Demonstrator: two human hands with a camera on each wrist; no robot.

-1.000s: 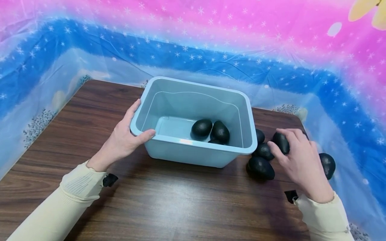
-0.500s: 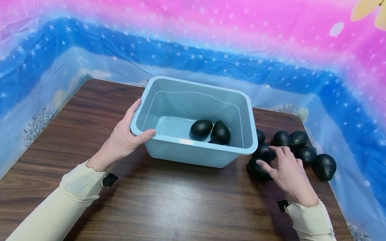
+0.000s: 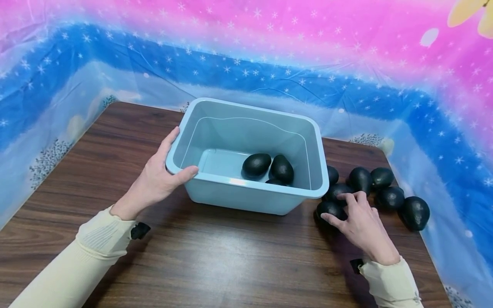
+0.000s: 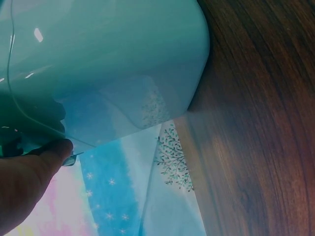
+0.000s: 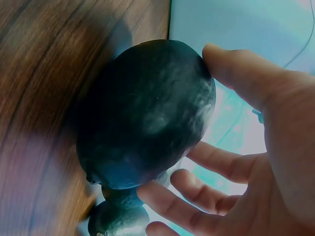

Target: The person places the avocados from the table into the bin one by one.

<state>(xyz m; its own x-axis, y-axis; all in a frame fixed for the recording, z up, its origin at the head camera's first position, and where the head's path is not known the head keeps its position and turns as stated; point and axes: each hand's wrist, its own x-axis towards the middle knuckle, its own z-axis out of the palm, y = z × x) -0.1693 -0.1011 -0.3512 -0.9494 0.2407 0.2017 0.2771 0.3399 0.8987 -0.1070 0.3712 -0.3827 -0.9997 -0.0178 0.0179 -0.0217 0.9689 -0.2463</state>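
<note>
My left hand (image 3: 155, 177) grips the left rim of a light blue plastic tub (image 3: 235, 196), thumb over the front corner. In the left wrist view, the thumb (image 4: 42, 164) lies at the tub's edge. Inside are a dark avocado (image 3: 256, 165), a second avocado (image 3: 282, 169) and part of another, mostly hidden by the front wall. Right of the tub, my right hand (image 3: 366, 226) holds the nearest avocado (image 3: 329, 211) between thumb and fingers, low at the table. The right wrist view shows this avocado (image 5: 147, 113) spanned by the thumb and fingertips.
Several more avocados lie right of the tub, including one behind the hand (image 3: 339, 192) and one at the table's right edge (image 3: 414, 213). The brown wooden table (image 3: 215, 265) is bordered by a pink and blue patterned cloth (image 3: 246, 64).
My right hand has moved left and toward me, from the avocados farther right to the nearest one beside the tub. The left hand has stayed on the rim.
</note>
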